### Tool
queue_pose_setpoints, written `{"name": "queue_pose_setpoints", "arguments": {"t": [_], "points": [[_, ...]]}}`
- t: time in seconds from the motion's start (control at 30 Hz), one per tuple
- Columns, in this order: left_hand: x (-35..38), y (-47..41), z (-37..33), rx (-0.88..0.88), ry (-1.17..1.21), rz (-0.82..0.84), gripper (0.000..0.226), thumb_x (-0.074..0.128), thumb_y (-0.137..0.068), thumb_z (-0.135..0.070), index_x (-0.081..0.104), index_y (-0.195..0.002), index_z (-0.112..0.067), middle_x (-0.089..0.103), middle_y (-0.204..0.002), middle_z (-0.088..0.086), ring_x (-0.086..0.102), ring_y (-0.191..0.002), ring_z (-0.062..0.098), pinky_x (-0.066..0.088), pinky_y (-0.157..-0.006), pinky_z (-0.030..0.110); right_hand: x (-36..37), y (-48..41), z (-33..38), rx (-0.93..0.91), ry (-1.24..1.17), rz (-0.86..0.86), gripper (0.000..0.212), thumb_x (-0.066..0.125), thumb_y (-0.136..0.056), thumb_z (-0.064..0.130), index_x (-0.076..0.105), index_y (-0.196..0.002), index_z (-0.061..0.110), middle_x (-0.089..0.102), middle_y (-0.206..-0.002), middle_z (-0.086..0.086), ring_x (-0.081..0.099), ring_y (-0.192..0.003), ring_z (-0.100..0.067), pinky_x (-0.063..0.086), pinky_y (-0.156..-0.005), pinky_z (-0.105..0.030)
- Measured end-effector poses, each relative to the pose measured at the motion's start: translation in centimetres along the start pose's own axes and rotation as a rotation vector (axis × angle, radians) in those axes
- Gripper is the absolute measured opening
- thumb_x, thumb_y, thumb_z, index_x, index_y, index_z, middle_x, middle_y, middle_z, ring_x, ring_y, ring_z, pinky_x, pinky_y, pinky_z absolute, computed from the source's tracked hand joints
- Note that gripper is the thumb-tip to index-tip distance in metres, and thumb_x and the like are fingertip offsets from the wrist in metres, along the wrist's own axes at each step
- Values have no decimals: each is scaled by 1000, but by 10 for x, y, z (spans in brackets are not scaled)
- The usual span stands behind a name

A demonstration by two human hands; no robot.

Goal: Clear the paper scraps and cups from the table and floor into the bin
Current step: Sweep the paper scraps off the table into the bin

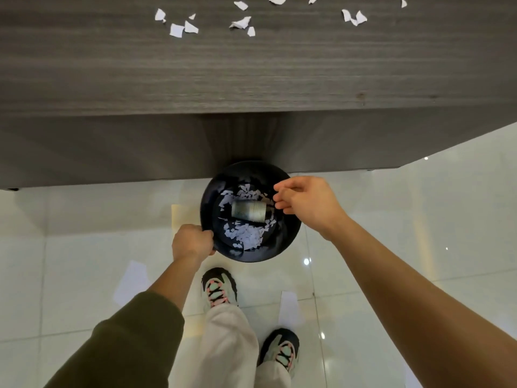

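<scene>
A round black bin [288, 233] stands on the floor against the table's front. Inside it lie several white paper scraps [246, 236] and a cup [249, 211] on its side. My left hand [191, 242] grips the bin's rim at its lower left. My right hand [305, 201] hovers over the bin's right rim with loosely curled fingers and nothing visible in it. Several torn white paper scraps [240, 23] lie scattered along the far part of the grey wood-grain table [195, 79].
The table's dark front panel [112, 147] drops to a glossy white tiled floor [84, 261]. My two feet in sneakers [219, 287] stand just behind the bin. Pale patches show on the tiles beside my legs.
</scene>
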State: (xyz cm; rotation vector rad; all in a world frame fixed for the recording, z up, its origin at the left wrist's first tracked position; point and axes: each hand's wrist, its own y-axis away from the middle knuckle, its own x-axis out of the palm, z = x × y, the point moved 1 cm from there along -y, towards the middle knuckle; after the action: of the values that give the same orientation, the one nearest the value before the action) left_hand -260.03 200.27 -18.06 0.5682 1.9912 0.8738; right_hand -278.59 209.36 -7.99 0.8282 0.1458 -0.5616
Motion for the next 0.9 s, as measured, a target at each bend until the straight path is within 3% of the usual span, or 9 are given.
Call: {"name": "queue_pose_setpoints", "arguments": {"t": [0.17, 0.23, 0.3, 0.4, 0.53, 0.7, 0.8, 0.9], "points": [[6, -9, 7, -21, 34, 80, 26, 54, -92, -17, 59, -69, -6, 66, -70, 16, 66, -63, 30, 57, -73, 40, 5, -15, 6, 11, 5, 12, 20, 53, -90, 9, 63, -81, 23, 69, -80, 1, 68, -80, -16, 56, -85, -37], [-3, -2, -1, 41, -186, 95, 40, 49, -94, -40, 59, -76, -5, 66, -73, 13, 64, -66, 30, 54, -65, 37, 8, -15, 15, -8, -2, 18, 18, 55, -90, 15, 64, -77, 23, 71, -78, 0, 69, -79, -16, 55, -85, -39], [-19, 15, -21, 257, -418, -53, 48, 42, -93, -50, 57, -74, -9, 60, -67, 6, 55, -62, 23, 43, -57, 30, 10, -7, 32, -47, 26, 4, 19, 57, -90, 29, 65, -74, 22, 71, -72, 1, 68, -74, -16, 56, -82, -39], [-49, 54, -68, 665, -210, -227, 43, 46, -93, -42, 53, -60, -15, 59, -52, 1, 53, -50, 21, 43, -51, 32, 6, 11, 66, -130, 100, -68, 34, 56, -88, 42, 66, -72, 15, 69, -67, 0, 66, -69, -18, 55, -76, -38], [-92, 79, -132, 883, -53, -298, 50, 39, -89, -45, 57, -58, -10, 55, -47, 2, 51, -46, 20, 38, -49, 34, -9, 30, 118, -212, 34, -115, 30, 59, -87, 36, 62, -64, 17, 66, -65, -4, 61, -64, -18, 53, -72, -37], [-146, 91, -214, 985, 50, -351, 46, 48, -90, -37, 54, -57, -6, 50, -46, 8, 46, -53, 25, 35, -53, 35, -36, 30, 184, -334, -70, -192, 32, 61, -87, 30, 59, -60, 14, 59, -58, -4, 53, -58, -15, 49, -67, -37], [-171, 87, -253, 1005, 36, -390, 46, 46, -90, -40, 59, -60, -7, 56, -50, 7, 53, -50, 25, 39, -55, 38, -51, 20, 218, -364, -110, -235, 32, 61, -87, 30, 59, -57, 17, 56, -54, 1, 51, -55, -14, 47, -64, -34], [-189, 80, -284, 1015, 41, -419, 43, 46, -94, -35, 56, -62, -8, 55, -52, 6, 51, -52, 23, 35, -53, 31, -66, 3, 245, -401, -127, -282, 34, 61, -87, 31, 58, -56, 16, 54, -50, 5, 49, -53, -13, 45, -61, -31]]}}
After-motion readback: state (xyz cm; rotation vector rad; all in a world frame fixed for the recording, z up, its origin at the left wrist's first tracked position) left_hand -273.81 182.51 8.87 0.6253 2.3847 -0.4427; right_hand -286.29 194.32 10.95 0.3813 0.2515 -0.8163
